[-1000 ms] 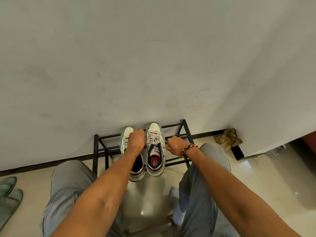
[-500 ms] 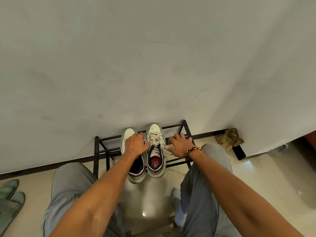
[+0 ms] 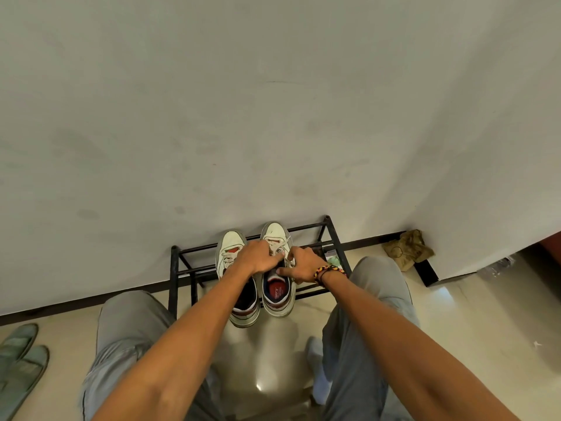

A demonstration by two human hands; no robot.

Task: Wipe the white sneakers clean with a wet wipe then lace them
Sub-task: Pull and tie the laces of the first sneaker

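A black metal-tube shoe rack (image 3: 179, 273) stands against the wall, carrying two white lace-up sneakers (image 3: 277, 294) side by side, toes to the wall. Over the right sneaker's laces (image 3: 280, 247), the left hand (image 3: 258, 259) and braceleted right hand (image 3: 303, 264) meet, fingers curled, pinching the laces.

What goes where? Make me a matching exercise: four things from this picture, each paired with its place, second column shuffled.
Things:
1. white sneakers
2. green slippers
3. crumpled brown cloth
4. beaded bracelet

Places:
A. on the right wrist
B. on the floor at the far left
C. on the black metal rack
D. on the floor by the wall corner at the right

Pairs: 1-C, 2-B, 3-D, 4-A
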